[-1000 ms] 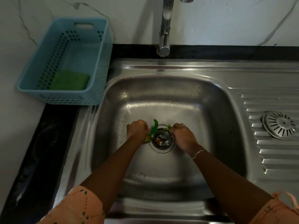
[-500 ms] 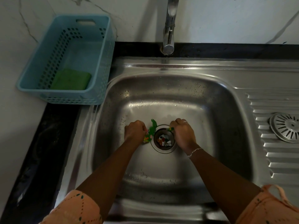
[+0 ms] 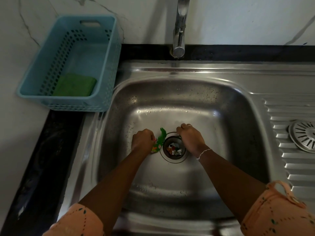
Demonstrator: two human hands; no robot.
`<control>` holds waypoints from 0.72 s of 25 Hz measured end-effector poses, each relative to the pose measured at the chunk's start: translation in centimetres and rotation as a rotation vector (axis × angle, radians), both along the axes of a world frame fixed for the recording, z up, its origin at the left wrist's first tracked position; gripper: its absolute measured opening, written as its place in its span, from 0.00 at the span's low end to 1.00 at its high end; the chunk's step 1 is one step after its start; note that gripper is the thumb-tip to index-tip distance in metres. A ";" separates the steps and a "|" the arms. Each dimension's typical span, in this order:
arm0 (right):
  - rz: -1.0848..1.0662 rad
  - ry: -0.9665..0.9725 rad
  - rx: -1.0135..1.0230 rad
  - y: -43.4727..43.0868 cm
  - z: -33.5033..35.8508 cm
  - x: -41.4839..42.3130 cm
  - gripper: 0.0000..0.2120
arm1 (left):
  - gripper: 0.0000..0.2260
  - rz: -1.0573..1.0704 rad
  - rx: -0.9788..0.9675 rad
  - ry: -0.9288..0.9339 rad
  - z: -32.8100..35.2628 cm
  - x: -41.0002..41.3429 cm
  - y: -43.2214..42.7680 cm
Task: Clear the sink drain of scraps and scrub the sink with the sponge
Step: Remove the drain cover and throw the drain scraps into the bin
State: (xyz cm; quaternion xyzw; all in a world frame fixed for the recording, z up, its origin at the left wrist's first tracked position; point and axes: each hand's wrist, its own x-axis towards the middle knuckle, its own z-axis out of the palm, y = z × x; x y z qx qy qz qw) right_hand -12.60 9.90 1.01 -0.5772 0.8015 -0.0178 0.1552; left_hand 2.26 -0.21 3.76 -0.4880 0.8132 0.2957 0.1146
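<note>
- I see both hands down in the basin of the steel sink (image 3: 230,103), one on each side of the drain (image 3: 174,148).
- My left hand (image 3: 142,141) is curled shut, fingers pinched on a green wrapper scrap (image 3: 159,141); the scrap lies against the drain's left rim, its upper end sticking up past the knuckles.
- My right hand (image 3: 191,139) is also curled closed at the drain's upper right rim. A thin metal arc runs from under its fingers along the top of the drain; I cannot tell whether the fingers actually grip it or only rest on it.
- More crumpled scraps (image 3: 174,149), red, white and silvery, sit inside the drain cup, between the two hands and touched by neither.
- The green sponge (image 3: 75,85) lies flat in the near end of the blue basket (image 3: 109,65), which stands on the counter left of the basin, well apart from both hands.
- The round strainer lid (image 3: 302,137) rests on the ribbed drainboard to the right.
- The tap (image 3: 179,31) stands behind the basin.
</note>
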 end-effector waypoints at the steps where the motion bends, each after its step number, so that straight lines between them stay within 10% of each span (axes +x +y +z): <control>1: -0.039 -0.021 -0.016 0.0 0.5 0.0 0.13 | 0.07 -0.001 -0.002 0.004 0.2 0.0 0.1; 18: -0.288 -0.055 -0.474 3.5 10.6 0.8 0.13 | 0.07 0.059 -0.168 0.224 10.3 1.0 4.3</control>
